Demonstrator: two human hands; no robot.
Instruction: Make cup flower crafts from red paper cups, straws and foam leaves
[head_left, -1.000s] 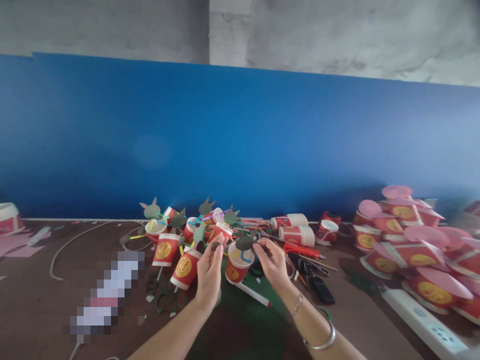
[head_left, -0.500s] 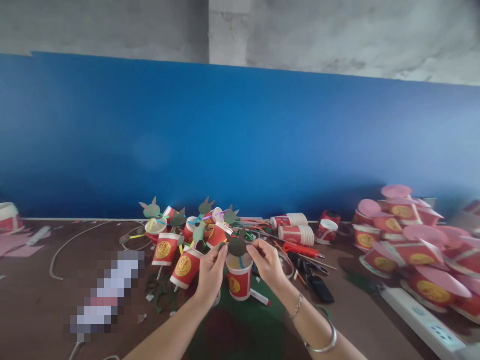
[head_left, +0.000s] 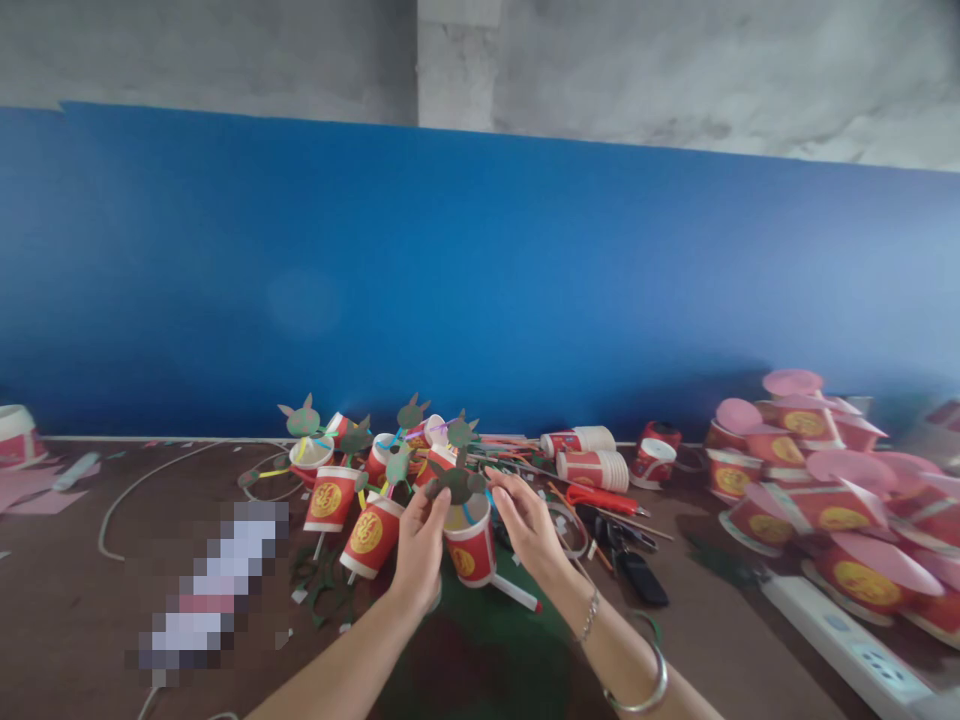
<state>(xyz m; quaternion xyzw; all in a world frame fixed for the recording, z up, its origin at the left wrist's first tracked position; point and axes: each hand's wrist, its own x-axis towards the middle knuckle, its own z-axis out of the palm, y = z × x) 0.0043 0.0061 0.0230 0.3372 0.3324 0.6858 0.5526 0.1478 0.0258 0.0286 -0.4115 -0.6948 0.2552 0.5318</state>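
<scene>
A red and white paper cup is between my hands, tilted slightly. Over its mouth is a dark green paper cutout with pointed ears and a blue strip below it. My left hand pinches the cutout's left side between thumb and fingers. At the cup's right, the fingers of my right hand are pinched together beside the cutout, near a bit of blue strip. A white marker with a red end lies at the cup's base.
Several cups with green cutouts stand or lean at the back left. Stacked cups, a red tool and black keys lie right. Cups with pink discs pile up far right, near a power strip.
The cup and green cutout have shifted slightly left, and the cup now tilts. My right hand has come away from the cutout's edge to the blue strip's side.
</scene>
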